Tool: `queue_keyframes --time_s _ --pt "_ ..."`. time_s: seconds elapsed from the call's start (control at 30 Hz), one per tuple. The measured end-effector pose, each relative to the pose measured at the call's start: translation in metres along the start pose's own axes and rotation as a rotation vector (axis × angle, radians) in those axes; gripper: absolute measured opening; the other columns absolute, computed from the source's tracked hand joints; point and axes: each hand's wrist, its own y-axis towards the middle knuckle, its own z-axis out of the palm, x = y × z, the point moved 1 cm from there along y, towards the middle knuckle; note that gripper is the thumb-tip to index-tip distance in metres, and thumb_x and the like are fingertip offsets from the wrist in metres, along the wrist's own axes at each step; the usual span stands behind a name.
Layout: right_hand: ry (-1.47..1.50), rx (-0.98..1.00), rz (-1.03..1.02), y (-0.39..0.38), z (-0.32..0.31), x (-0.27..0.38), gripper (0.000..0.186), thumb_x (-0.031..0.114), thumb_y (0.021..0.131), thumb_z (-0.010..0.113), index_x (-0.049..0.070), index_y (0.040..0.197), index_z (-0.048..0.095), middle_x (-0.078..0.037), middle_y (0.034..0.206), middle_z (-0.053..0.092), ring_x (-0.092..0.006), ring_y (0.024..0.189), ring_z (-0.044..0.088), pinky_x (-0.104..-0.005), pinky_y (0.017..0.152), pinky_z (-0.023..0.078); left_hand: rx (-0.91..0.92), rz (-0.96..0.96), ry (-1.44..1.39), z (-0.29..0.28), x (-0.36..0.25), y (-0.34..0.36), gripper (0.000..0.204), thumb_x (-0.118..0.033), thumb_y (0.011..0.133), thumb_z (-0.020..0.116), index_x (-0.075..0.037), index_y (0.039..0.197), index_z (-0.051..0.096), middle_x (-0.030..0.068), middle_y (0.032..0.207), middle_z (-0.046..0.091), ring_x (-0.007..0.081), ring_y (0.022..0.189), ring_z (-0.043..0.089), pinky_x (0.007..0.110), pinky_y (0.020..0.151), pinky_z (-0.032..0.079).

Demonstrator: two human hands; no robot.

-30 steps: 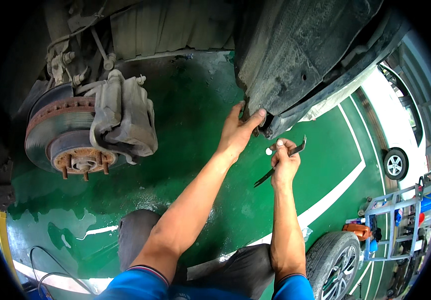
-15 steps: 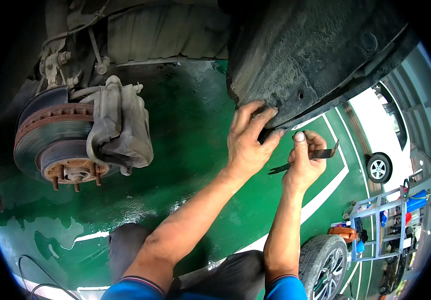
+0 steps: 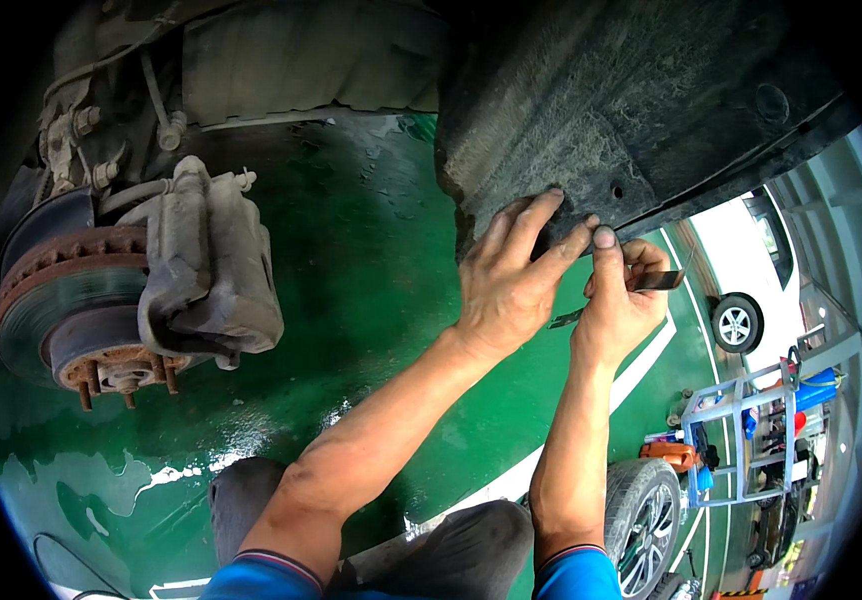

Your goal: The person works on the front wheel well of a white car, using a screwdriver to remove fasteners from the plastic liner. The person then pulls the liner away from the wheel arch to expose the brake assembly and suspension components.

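Note:
A scuffed black wheel-arch liner (image 3: 611,90) hangs at upper right. My left hand (image 3: 511,280) grips its lower corner, with bent fingertips resting on the surface and the thumb out of sight. My right hand (image 3: 621,295) is closed on a dark, flat pry tool (image 3: 656,280), with its thumb raised at the liner's edge beside my left fingers. Whether anything small is between those fingertips is hidden. At left sit a grey brake caliper (image 3: 211,260) and a rusty brake disc (image 3: 61,290) with several protruding studs.
Below are green floor (image 3: 351,280) and my knee (image 3: 481,540). A detached wheel (image 3: 641,520) lies at lower right, near a metal rack (image 3: 736,445) with assorted containers. A white car (image 3: 761,260) stands behind. A black hose (image 3: 61,560) lies at lower left.
My left hand has shifted right along the liner, its fingers further over the surface. My right hand has risen to meet it at the edge with the tool. The view has shifted slightly.

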Motion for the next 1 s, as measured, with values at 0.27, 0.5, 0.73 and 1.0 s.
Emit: queue_keyframes --time_s 0.27,0.5,0.73,1.0 --pt "-0.099 -0.054 -0.068 0.003 0.008 0.002 0.025 0.010 0.088 0.074 0.007 0.080 0.050 0.002 0.066 0.050 -0.0034 0.051 0.043 -0.0176 0.046 0.033 0.149 -0.079 -0.107 -0.002 -0.004 0.010 0.042 -0.001 0.081 0.064 -0.014 0.121 0.069 0.0135 0.136 0.052 0.0345 0.115 0.055 0.042 0.093 0.049" --pt "0.083 0.112 0.004 0.004 -0.010 -0.003 0.018 0.002 0.086 0.070 0.003 0.092 0.053 0.001 0.073 0.053 -0.0037 0.056 0.046 -0.0183 0.049 0.035 0.348 -0.100 -0.312 -0.015 0.019 0.025 0.046 0.003 0.086 0.058 -0.018 0.125 0.069 0.0134 0.144 0.048 0.0329 0.122 0.052 0.040 0.103 0.043" --pt "0.155 0.181 0.053 -0.004 -0.021 -0.011 0.025 -0.005 0.083 0.068 0.001 0.102 0.054 0.000 0.079 0.056 -0.0025 0.061 0.047 -0.0170 0.055 0.037 0.395 -0.055 -0.293 -0.017 0.028 0.027 0.050 0.004 0.085 0.060 -0.023 0.127 0.068 0.0104 0.146 0.046 0.0311 0.120 0.052 0.040 0.103 0.045" --pt "-0.056 0.318 0.307 -0.051 -0.027 -0.025 0.019 0.010 0.093 0.068 0.000 0.103 0.056 0.001 0.085 0.055 -0.0045 0.067 0.047 -0.0201 0.059 0.040 0.493 0.065 -0.137 -0.019 0.039 0.033 0.057 0.002 0.084 0.064 -0.031 0.131 0.064 0.0099 0.150 0.041 0.0333 0.127 0.046 0.041 0.107 0.043"
